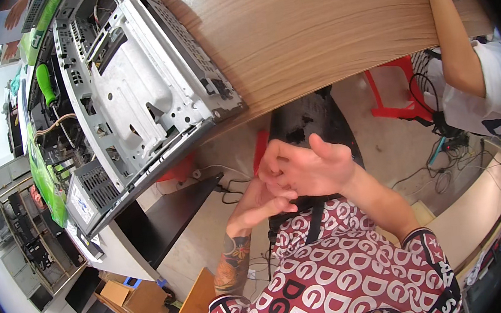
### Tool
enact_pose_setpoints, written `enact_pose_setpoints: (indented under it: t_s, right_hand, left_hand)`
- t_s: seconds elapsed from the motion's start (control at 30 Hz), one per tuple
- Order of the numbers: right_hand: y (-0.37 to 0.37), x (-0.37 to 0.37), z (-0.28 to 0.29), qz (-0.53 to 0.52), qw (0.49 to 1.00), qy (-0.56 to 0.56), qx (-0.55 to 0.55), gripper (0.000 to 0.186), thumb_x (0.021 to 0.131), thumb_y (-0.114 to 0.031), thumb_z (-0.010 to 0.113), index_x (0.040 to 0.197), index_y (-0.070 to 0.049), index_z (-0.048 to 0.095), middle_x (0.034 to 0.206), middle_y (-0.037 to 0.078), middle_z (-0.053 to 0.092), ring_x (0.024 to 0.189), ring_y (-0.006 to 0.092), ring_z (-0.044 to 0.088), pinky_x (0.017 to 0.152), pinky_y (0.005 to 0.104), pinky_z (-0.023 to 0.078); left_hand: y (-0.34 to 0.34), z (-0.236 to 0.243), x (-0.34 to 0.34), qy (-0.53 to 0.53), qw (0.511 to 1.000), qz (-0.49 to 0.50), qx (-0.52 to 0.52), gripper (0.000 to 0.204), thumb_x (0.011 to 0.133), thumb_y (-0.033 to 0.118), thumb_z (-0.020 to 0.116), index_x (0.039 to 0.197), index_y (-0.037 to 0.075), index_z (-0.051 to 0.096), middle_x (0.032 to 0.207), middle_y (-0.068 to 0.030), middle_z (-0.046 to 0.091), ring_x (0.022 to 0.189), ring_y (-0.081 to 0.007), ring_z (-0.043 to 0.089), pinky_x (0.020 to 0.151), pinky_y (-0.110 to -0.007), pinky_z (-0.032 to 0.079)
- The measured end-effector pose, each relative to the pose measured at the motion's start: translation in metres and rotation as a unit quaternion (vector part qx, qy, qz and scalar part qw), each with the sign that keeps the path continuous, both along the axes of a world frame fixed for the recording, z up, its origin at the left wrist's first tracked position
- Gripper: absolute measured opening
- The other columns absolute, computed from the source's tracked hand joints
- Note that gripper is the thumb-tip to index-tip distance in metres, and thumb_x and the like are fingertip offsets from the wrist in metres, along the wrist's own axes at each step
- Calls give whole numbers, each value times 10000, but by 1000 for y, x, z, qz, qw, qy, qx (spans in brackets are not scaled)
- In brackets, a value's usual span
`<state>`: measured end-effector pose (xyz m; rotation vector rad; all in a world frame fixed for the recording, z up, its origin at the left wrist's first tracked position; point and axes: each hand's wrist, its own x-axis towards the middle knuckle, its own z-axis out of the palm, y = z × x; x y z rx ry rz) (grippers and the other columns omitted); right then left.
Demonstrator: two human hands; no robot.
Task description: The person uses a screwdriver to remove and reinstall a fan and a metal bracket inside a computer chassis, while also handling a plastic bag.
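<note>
My two hands are raised together over my lap. My right hand has its thumb up and its fingers curled against the fingers of my left hand, whose forearm is tattooed. The left fingers are partly hidden behind the right; I cannot make out anything between them. To the upper left, an open metal computer case lies on the wooden table, with a green-handled screwdriver beside it. Beyond my hands is a torn black seat.
Another person's arm rests at the table's right, near a red stool. Cables lie on the floor. A dark shelf juts at the left, with cardboard below. Another person's hand shows at the upper left.
</note>
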<state>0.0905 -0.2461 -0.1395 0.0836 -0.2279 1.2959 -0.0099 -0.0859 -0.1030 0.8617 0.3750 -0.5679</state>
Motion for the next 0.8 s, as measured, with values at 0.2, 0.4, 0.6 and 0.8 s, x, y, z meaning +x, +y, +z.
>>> enact_pose_setpoints:
  t_s: [0.2, 0.4, 0.6, 0.8]
  right_hand:
    - [1, 5, 15, -20, 1000, -18, -8, 604, 972, -616, 398, 1189, -52, 393, 1047, 76, 435, 922, 197, 473, 845, 416, 453]
    - [0, 11, 21, -13, 996, -89, -16, 548, 981, -560, 442, 1165, -44, 408, 1042, 64, 432, 930, 166, 484, 868, 416, 468]
    - [-5, 16, 21, -11, 982, -158, -105, 591, 925, -581, 521, 1105, -27, 422, 1090, 112, 408, 1018, 223, 470, 856, 446, 486]
    - [-16, 20, 23, -65, 984, -151, -63, 528, 935, -536, 506, 1012, -15, 482, 1086, 118, 444, 987, 197, 492, 731, 344, 479]
  left_hand:
    - [4, -9, -2, -8, 999, 12, 46, 775, 806, 332, 759, 1325, -96, 375, 1146, -169, 589, 896, -203, 644, 715, -306, 549]
    - [9, -4, 9, -26, 999, -31, 29, 583, 787, 335, 777, 1124, -96, 579, 1057, -142, 628, 792, -167, 628, 658, -273, 504]
    - [-6, -1, 22, -23, 994, 14, 109, 311, 868, 150, 721, 1043, -90, 630, 906, -85, 655, 771, -123, 638, 551, -225, 468]
    - [-27, 10, 26, -25, 995, 52, 81, 276, 890, 101, 703, 1086, -55, 588, 971, -85, 627, 897, -112, 627, 637, -251, 543]
